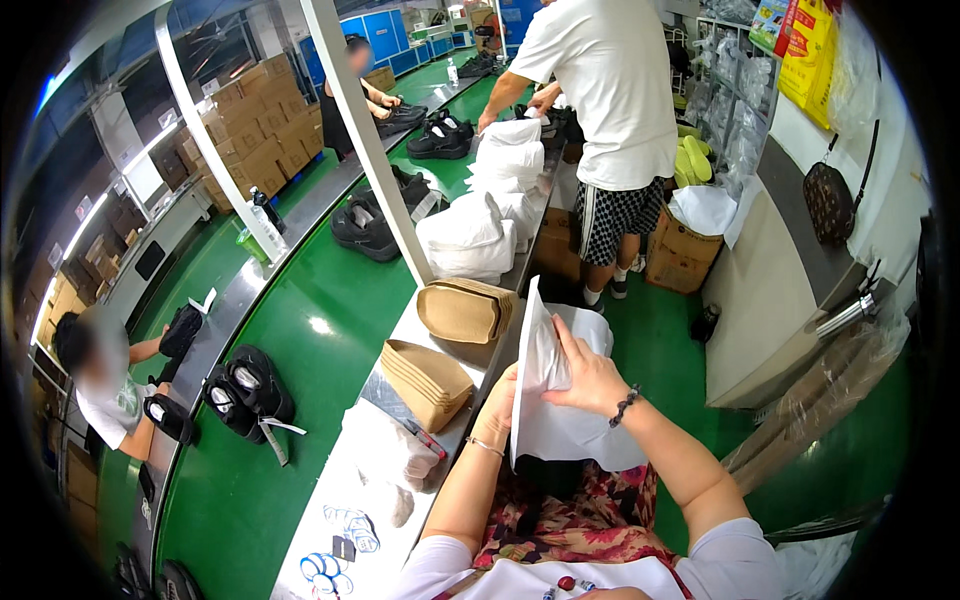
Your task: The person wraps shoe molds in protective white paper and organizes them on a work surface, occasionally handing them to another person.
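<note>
White paper (590, 438) is at the near end, just right of the worktop (335, 480), above the lap. The left hand (499, 402) grips its left edge, fingertips hidden; the right hand (590, 380) lies against it, thumb and fingers spread. Brown trays (428, 385) sit to the left; white bundles (466, 237) lie farther off.

Red print on a yellow bag (808, 78)

Toward two o'clock, the hanging bag bears red print. Toward ten o'clock, stacked cartons (240, 130) carry small marks, too blurred to read. Toward eight o'clock, a white tag (274, 445) trails from black shoes (262, 390), its face illegible.
</note>
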Demonstrator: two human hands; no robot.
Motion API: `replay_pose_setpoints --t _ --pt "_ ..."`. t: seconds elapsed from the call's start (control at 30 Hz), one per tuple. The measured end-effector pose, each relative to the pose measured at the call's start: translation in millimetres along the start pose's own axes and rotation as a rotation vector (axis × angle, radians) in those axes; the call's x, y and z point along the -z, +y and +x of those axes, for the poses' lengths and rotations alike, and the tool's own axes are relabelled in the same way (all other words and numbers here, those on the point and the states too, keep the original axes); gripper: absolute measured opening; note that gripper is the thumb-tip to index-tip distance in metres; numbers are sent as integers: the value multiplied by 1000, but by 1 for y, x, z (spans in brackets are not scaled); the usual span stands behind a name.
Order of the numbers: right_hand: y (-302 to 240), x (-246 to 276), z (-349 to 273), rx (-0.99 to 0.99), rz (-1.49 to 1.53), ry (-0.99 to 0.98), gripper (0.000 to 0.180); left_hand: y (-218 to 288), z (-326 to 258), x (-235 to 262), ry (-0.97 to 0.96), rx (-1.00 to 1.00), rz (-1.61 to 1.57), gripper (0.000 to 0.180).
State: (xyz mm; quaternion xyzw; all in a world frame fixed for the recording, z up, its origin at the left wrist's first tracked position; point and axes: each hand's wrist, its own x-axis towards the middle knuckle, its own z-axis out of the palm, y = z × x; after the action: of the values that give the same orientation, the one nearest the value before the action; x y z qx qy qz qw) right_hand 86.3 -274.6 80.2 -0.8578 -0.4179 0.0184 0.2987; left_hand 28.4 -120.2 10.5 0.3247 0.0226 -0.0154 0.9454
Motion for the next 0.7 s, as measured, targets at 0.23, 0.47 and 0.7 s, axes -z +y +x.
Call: replay_pose_setpoints --t 0.23,0.47,0.7 --pt "2 2 3 -19 -100 243 110 19 1 -18 75 -196 173 25" --pt "-15 12 15 -49 -495 448 98 -20 -34 -77 393 -652 998 37" --pt "-41 -11 2 65 -542 354 78 -15 -11 -59 100 -354 201 50"
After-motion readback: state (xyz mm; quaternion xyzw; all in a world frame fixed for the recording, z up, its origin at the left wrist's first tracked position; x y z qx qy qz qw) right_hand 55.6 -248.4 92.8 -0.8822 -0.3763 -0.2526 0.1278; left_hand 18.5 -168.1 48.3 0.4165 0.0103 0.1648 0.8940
